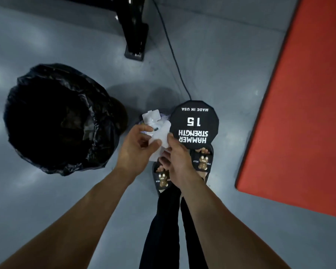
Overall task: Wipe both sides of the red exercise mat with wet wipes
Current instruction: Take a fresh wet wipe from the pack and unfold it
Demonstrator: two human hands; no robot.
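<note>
My left hand (137, 146) and right hand (176, 154) are both curled onto a white wet wipe (160, 135), pinching it between them just above the wipes pack (150, 116), whose flap stands open. I cannot tell whether the sheet is fully free of the pack. If it isn't, a hard pull could drag out a second sheet or tip the pack over. Pulling unevenly could tear the thin sheet.

The pack sits right beside the dumbbell (194, 125) marked 15, which stands on end just ahead of my slippers (182, 171); I judge a careless step could knock it over. The lined trash bin (56, 117) is to my left. The red exercise mat (303, 113) lies flat on the grey floor (47, 210) well to my right, untouched, so the wipe may dry or drop on the way there. A thin cable (175, 61) trails across the floor ahead.
</note>
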